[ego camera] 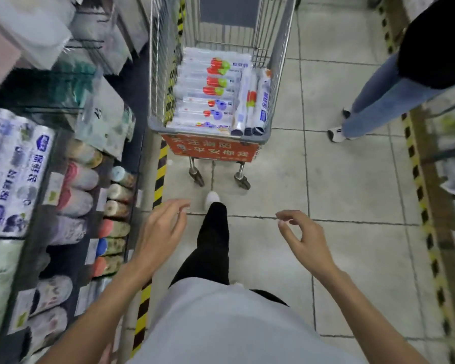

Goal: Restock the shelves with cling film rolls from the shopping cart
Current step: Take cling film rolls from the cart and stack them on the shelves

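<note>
Both the left hand and right hand hang empty, fingers loosely curled. Ahead of them stands the silver wire shopping cart, stacked with clear-wrapped cling film rolls.

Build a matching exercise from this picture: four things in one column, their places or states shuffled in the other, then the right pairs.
Column 1
1. cling film rolls
2. red sign
3. left hand
4. right hand

Column 2
A. empty, nearest the striped floor tape
B. lying in the shopping cart
C. empty, on the side of the person in jeans
D. fixed on the cart's near end

Pairs: 1-B, 2-D, 3-A, 4-C
</note>
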`<state>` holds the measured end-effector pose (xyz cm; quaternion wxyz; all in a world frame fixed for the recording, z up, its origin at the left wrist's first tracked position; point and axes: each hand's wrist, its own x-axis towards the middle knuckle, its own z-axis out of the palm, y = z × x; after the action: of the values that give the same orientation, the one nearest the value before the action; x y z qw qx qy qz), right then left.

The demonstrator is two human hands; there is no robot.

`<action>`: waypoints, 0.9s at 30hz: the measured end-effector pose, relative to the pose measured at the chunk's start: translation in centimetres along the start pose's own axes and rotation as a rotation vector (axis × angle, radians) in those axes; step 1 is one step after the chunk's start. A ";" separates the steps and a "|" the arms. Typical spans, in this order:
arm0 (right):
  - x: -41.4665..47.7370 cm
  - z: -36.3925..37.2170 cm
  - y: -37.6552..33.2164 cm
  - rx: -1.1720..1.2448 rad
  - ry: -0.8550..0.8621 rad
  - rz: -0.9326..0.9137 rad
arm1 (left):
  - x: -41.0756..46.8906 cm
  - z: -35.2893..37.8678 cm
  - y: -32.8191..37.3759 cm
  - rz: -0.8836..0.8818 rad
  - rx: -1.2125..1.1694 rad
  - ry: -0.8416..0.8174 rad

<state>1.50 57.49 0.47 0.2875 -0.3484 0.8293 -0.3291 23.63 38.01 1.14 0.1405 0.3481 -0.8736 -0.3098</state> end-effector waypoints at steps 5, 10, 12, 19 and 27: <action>10.8 0.1 -3.6 -0.011 -0.002 0.000 | 12.4 -1.6 -2.8 0.070 0.017 0.012; 22.0 1.1 -7.6 -0.019 -0.023 -0.084 | 22.7 -2.0 -6.6 0.186 0.069 0.031; 26.9 2.3 -8.7 -0.053 -0.048 -0.114 | 26.0 -1.3 -8.5 0.176 0.099 -0.023; 41.5 11.3 -7.2 -0.435 -0.530 -0.103 | 32.8 4.6 -14.3 -0.102 0.324 -0.687; 44.8 16.0 -4.2 -0.793 -0.826 -0.084 | 35.0 6.7 -16.2 -0.032 0.398 -1.004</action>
<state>-12.13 15.31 -17.41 0.4217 -0.5617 0.6937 0.1593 3.89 7.50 -13.37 -0.3677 0.1906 -0.8697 -0.2686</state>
